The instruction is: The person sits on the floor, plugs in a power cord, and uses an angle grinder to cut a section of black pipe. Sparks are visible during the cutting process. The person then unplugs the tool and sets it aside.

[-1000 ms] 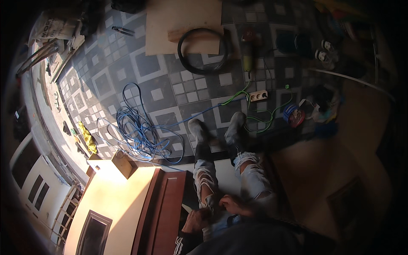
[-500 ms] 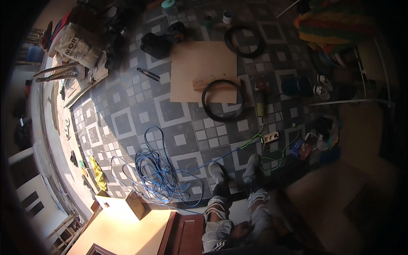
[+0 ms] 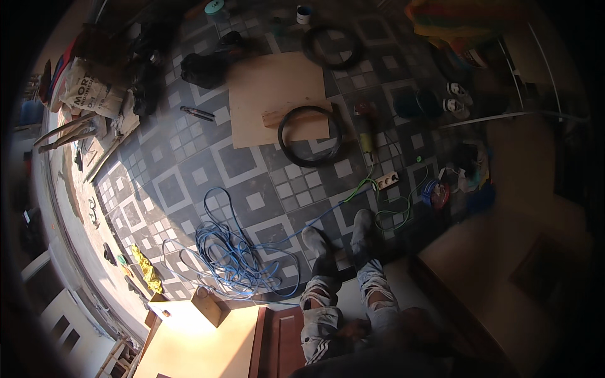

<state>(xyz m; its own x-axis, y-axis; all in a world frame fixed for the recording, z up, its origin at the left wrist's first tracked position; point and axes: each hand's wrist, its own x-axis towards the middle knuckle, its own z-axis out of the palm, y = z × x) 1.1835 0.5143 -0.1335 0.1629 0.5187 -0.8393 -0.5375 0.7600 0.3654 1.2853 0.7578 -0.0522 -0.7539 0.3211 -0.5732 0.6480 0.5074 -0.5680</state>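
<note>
Blue cord (image 3: 233, 258) lies in loose loops on the tiled floor (image 3: 167, 189) and runs past the toe of the left boot (image 3: 318, 242). In this inspector's judgement, a foot stepping forward could snag in the loops and pull the line. The ripped jeans (image 3: 322, 321) cover both legs at the lower edge; their frayed openings at the knees could catch on a finger or cord. The left hand (image 3: 355, 329) is over the lap, between the thighs. The right hand (image 3: 419, 322) is a dark blur beside the right thigh. The two appear apart; whether either grips anything, I cannot tell. The power tool (image 3: 365, 140) lies near the power strip (image 3: 387, 181); a tug on the green cord (image 3: 403, 220) could drag either.

Containers: the sack (image 3: 91, 94) is upright at far left, contents hidden. The black bag (image 3: 201, 69) is slumped, contents unseen. The jar (image 3: 214, 7) has a teal lid. The cup (image 3: 304, 15) and dark bucket (image 3: 409, 104) show no readable contents. The blue-and-red tub (image 3: 436, 192) seems to hold small items, too dim to identify.
</note>
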